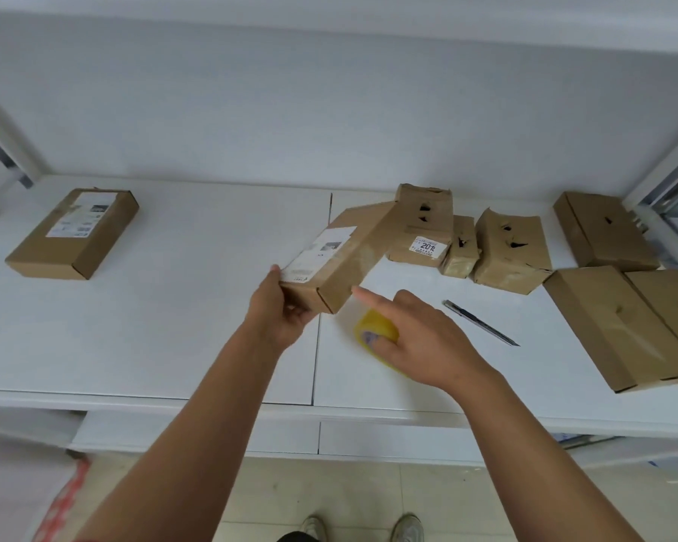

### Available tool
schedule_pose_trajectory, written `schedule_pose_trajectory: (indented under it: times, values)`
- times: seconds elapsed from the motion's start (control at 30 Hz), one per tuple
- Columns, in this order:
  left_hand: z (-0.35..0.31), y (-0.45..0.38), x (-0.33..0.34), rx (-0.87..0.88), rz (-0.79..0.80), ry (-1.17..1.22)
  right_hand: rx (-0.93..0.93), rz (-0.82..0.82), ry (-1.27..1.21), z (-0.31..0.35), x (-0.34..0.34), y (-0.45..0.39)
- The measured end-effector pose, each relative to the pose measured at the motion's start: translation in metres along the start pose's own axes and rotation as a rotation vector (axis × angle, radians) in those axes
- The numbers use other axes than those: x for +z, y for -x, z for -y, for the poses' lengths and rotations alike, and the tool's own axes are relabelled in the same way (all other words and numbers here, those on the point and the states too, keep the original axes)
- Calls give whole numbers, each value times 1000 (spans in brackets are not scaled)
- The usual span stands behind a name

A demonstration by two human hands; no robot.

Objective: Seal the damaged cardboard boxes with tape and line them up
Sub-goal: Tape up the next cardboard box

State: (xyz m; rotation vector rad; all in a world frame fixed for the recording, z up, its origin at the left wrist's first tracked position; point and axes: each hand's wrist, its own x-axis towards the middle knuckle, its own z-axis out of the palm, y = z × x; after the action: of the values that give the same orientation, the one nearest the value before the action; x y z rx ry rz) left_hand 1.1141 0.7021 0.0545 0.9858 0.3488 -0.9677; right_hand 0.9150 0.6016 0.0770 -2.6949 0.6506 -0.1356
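Head view: your left hand (pixel 280 307) grips the labelled box (pixel 339 254) by one end while your right hand (pixel 415 338) pinches the tape roll (pixel 374 332); the raised box could twist loose and knock the torn boxes (pixel 511 250) behind it.

a long brown cardboard box (pixel 337 260) with a white label, tilted, one end lifted off the white shelf; a yellow tape roll (pixel 372 330) just beside it; torn boxes (pixel 509 248) clustered right; one sealed box (pixel 75 232) lying flat far left

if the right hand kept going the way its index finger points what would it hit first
Most likely the near end of the long box that the left hand holds; the right hand, carrying the tape roll, points there, though depth is unclear.
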Motion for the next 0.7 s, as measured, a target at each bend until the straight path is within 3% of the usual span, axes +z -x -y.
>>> schedule_pose_trajectory:
  times: [0.1, 0.17, 0.3, 0.37, 0.47, 0.53, 0.7]
  values:
    - [10, 5, 0, -56, 71, -22, -19, -36, -97, 5, 3, 1]
    - [24, 8, 0, -4, 66, -216, -25, -98, -252, 9, 1, 0]
    - [46, 19, 0, 352, 53, -587, -19, -143, -212, 12, -2, -7]
    - [45, 28, 0, 492, 193, -696, -17, -143, -205, 12, -3, -8]
    - [43, 28, -5, 510, 444, -841, -1, -163, -219, 11, -8, -11]
    - [45, 25, -7, 526, 521, -811, -17, -151, -193, 13, -12, -14]
    - [46, 21, -6, 688, 365, -780, -9, -73, -151, 20, -17, -19]
